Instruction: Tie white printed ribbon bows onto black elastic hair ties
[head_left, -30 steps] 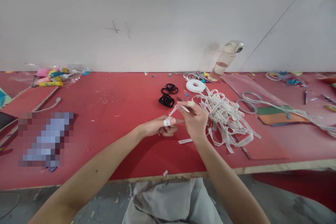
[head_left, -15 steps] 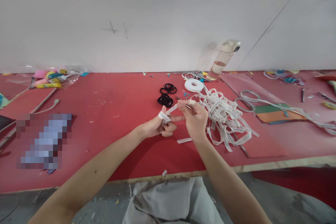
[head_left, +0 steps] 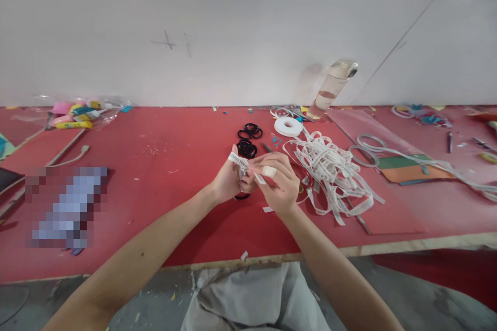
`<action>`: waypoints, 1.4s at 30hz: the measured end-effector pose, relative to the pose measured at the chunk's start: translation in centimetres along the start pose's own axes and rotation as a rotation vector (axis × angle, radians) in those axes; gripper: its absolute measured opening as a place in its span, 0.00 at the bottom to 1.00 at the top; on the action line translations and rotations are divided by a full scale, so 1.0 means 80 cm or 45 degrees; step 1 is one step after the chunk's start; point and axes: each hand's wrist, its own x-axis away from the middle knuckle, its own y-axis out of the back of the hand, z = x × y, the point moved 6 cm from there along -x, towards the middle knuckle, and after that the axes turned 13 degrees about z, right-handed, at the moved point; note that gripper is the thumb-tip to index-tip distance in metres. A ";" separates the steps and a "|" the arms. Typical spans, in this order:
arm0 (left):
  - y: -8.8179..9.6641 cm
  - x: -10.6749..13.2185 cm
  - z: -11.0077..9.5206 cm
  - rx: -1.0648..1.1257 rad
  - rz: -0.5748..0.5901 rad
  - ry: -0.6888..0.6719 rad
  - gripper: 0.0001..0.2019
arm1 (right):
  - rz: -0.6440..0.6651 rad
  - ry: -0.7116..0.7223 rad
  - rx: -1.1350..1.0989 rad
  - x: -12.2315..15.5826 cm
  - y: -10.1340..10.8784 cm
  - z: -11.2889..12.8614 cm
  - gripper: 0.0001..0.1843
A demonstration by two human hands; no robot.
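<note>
White printed ribbon [head_left: 237, 160] loops round the thumb of the left hand [head_left: 230, 181], lettering outward, and runs across to the right hand [head_left: 280, 180], close beside it. Left fingers are curled in, grasping the strip; the right fingertips pinch it, a short lettered end poking out below them. A black loop [head_left: 242, 197] shows under the left hand; whether it is held, I cannot tell.

Half a second ago the right hand was farther off, with the ribbon stretched between the two and the left forefinger pointing across; now the hands nearly meet and that finger is bent.

Just beyond the left hand lie a black bundle [head_left: 246, 148] and loose black rings [head_left: 250, 131]. Past the right hand is a white roll [head_left: 288, 132]; to its right, a tangled ribbon heap [head_left: 324, 160] spreads over the red desk [head_left: 186, 165].
</note>
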 end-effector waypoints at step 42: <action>-0.010 0.015 0.009 -0.671 0.342 0.306 0.17 | 0.111 -0.427 -0.562 -0.004 0.002 -0.031 0.05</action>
